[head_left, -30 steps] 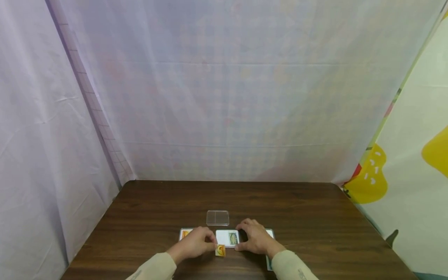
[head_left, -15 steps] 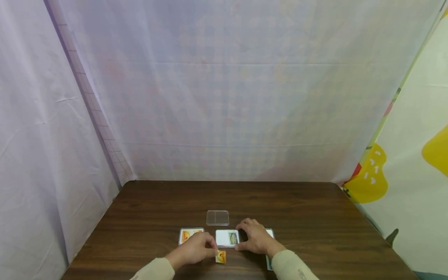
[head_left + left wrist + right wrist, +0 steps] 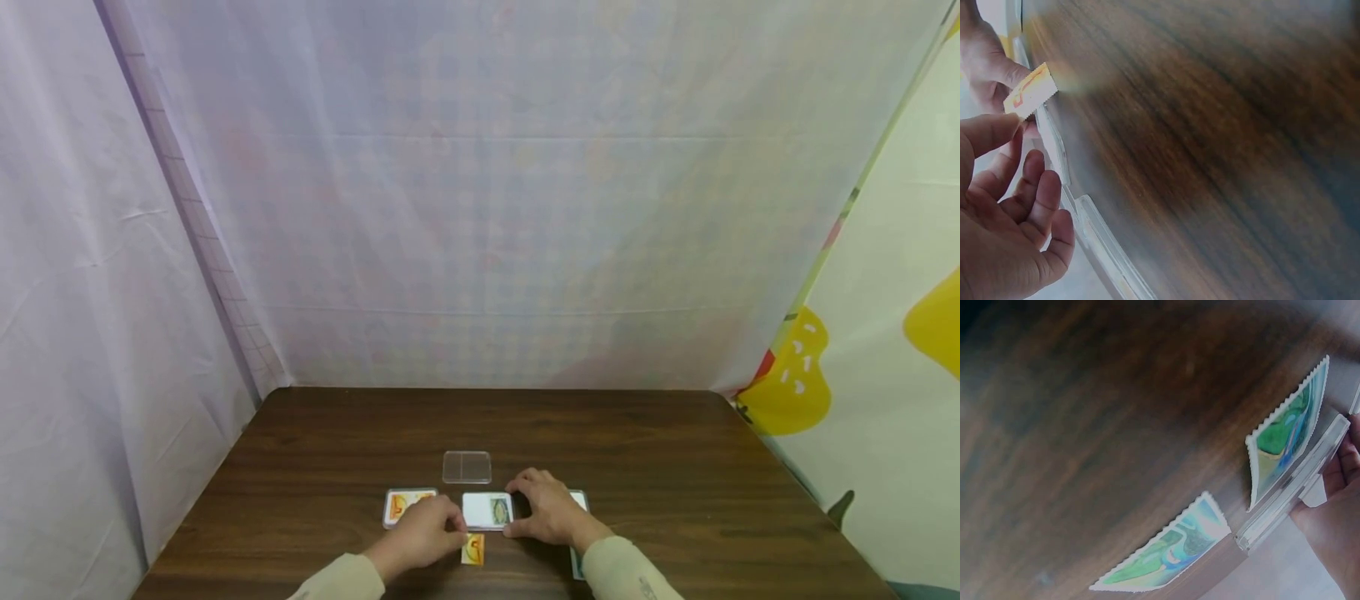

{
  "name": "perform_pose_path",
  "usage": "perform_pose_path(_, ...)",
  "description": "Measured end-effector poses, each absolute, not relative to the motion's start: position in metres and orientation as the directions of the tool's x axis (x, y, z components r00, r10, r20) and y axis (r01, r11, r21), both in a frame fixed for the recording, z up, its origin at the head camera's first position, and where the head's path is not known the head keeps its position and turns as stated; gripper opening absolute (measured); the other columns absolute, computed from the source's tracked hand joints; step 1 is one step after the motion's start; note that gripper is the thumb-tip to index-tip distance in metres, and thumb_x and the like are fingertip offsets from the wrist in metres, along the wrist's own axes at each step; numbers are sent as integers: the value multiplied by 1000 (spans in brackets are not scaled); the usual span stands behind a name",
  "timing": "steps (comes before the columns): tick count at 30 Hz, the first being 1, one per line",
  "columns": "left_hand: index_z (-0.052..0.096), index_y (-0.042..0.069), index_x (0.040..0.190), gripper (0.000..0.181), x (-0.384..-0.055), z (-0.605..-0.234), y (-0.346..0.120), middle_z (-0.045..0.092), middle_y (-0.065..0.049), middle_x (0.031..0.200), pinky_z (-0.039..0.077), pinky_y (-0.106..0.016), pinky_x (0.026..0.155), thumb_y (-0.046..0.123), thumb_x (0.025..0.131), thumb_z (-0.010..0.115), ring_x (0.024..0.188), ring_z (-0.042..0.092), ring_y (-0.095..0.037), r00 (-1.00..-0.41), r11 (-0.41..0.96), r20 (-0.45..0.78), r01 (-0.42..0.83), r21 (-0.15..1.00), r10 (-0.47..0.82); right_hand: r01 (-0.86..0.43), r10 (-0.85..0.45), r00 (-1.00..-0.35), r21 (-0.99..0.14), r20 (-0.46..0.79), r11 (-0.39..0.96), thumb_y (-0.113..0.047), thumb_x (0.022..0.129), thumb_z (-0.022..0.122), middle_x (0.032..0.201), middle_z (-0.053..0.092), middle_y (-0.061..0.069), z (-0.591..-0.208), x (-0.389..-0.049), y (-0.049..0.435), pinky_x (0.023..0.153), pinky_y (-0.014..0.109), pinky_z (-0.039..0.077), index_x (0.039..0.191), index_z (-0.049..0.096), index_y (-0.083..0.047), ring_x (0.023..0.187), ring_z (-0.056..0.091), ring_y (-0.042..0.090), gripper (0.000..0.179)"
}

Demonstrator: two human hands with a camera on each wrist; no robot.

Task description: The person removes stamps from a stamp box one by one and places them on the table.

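My left hand (image 3: pixel 431 529) pinches the corner of a small orange stamp (image 3: pixel 472 550) between thumb and forefinger; its toothed edge shows in the left wrist view. Just beyond the stamp lies a flat clear case (image 3: pixel 477 508) with a white inside and one green stamp (image 3: pixel 500 510) at its right side. My right hand (image 3: pixel 551 510) holds this case by its right edge, thumb at the near corner and fingers at the far one. In the right wrist view two green-and-blue stamps (image 3: pixel 1288 434) rest on the table beside a clear case (image 3: pixel 1294 487).
A transparent lid (image 3: pixel 467 467) lies behind the middle case. To the left is another case (image 3: pixel 400 502) with orange stamps, partly behind my left hand. A further case (image 3: pixel 579 498) shows at the right, partly covered by my right hand. All lie on a brown wooden table (image 3: pixel 360 433).
My left hand has drawn the orange stamp slightly toward me, away from the middle case, uncovering more of the left case. My right hand has stayed in place.
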State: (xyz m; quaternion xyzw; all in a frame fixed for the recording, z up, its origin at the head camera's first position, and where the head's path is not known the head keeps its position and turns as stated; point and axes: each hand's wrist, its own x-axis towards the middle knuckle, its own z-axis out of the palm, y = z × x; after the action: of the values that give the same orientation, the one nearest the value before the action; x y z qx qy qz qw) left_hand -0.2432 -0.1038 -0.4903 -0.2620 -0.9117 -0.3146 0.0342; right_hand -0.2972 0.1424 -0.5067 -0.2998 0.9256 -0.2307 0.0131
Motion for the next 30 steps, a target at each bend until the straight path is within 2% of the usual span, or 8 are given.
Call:
perform_pose_path(5,66,20,69,14,-243,-488,-101,50,13,71,37,-27,60,18,77,78,66,46,-3,-863,719,238,504,479,447,-552,-561,-819,-431,120,713,-42,73,85,119,57,10,-507,-297,143,96,59,40,117,64,-6,111,52,33,60)
perform_pose_path(13,66,22,68,15,-243,-486,-101,50,13,71,37,-30,63,22,76,78,69,47,-6,-869,757,229,495,427,438,-548,-562,-820,-438,113,712,-42,74,84,119,57,10,-507,-297,143,97,60,39,117,64,-6,112,52,34,59)
perform_pose_path(20,71,22,74,8,-245,-487,-102,52,13,74,38,-31,65,23,76,79,72,48,-7,-880,765,209,475,434,428,-559,-567,-814,-429,124,710,-42,74,84,119,57,9,-507,-298,143,96,59,40,117,64,-6,111,52,33,59)
perform_pose_path(25,72,20,76,7,-249,-486,-100,52,12,74,38,-29,62,23,76,79,70,48,-5,-876,765,219,483,425,430,-558,-565,-815,-429,125,710,-41,73,85,118,57,9,-507,-298,143,96,59,40,117,64,-6,111,52,33,59)
perform_pose_path(30,73,17,81,9,-252,-484,-99,55,10,76,40,-31,65,22,76,79,73,50,-8,-874,764,227,486,425,430,-557,-566,-815,-431,119,710,-42,74,85,118,57,9,-506,-298,143,95,60,40,117,64,-6,111,52,34,60)
